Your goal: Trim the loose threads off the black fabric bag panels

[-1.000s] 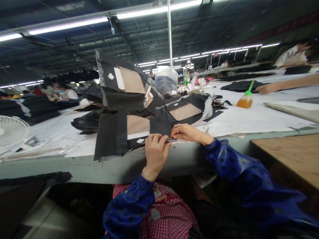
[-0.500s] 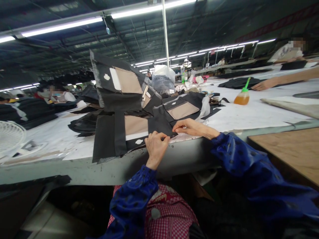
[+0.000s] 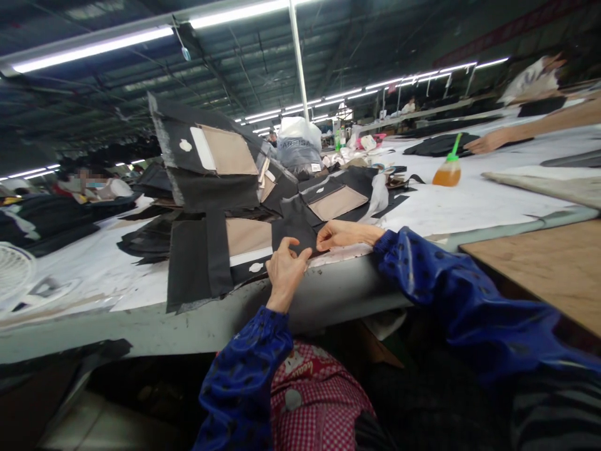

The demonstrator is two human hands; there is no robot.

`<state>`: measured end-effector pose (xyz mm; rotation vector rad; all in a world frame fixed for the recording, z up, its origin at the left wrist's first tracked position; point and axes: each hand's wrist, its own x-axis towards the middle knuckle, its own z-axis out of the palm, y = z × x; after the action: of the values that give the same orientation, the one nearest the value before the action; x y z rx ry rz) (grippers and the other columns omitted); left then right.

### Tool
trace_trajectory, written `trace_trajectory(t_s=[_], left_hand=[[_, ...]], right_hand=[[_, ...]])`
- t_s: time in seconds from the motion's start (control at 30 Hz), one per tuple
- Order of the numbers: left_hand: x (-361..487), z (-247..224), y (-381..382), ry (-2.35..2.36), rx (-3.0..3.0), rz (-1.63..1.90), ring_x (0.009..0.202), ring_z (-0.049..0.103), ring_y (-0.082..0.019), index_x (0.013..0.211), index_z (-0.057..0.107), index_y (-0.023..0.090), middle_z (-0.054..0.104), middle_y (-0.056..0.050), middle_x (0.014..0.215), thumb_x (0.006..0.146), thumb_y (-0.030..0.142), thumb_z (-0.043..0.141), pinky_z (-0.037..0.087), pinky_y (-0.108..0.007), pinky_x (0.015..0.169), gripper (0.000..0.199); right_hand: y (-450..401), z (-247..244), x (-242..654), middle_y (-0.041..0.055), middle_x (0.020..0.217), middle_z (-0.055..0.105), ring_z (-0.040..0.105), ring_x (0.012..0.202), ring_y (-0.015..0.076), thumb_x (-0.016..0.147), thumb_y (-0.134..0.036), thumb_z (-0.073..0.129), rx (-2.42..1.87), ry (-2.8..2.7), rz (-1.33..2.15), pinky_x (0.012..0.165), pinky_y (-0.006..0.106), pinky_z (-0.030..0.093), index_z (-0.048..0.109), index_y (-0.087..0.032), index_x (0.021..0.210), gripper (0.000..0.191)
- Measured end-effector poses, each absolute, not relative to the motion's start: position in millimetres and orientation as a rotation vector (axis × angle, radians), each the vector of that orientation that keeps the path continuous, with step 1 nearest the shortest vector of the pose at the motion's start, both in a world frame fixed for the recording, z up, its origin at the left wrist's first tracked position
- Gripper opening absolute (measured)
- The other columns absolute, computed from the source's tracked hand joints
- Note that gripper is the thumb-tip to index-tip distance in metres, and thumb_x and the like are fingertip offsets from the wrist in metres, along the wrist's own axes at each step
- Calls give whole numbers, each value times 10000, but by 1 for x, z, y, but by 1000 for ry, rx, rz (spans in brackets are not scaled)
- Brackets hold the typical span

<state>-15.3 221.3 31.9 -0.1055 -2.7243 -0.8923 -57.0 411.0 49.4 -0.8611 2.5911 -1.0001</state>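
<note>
Right hand [image 3: 345,235] looks pinched on the corner of a black fabric panel [image 3: 293,235] at the edge of the surface [image 3: 188,332], left hand [image 3: 285,274] right beside it, can't tell if it's gripping, and one loose pinch could let the panel slide off.

Black fabric panels [image 3: 197,263]: lower layers hidden, count untellable. Plastic sack [image 3: 299,150]: lettering too small to read. White fan [image 3: 14,269] cut off by left edge; wooden board [image 3: 539,269] by right.
</note>
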Motion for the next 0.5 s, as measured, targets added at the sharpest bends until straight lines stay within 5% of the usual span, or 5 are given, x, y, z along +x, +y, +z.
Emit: trace_trajectory(t_s=[0.17, 0.5], left_hand=[[-17, 32, 222, -2784, -110, -835, 795, 630, -204, 765, 712, 252, 690, 6, 745, 776, 407, 601, 392, -303, 700, 192], [-19, 36, 224, -2892, -50, -691, 889, 654, -268, 757, 749, 224, 749, -67, 859, 759, 411, 610, 414, -350, 765, 232]], right_hand=[[410, 52, -54, -4, 621, 550, 430, 636, 114, 791, -297, 567, -793, 2580, -1008, 581, 239, 287, 692, -56, 810, 273], [408, 48, -58, 7, 617, 582, 460, 639, 121, 739, -296, 598, -734, 2594, -1000, 562, 229, 311, 698, -60, 770, 259]])
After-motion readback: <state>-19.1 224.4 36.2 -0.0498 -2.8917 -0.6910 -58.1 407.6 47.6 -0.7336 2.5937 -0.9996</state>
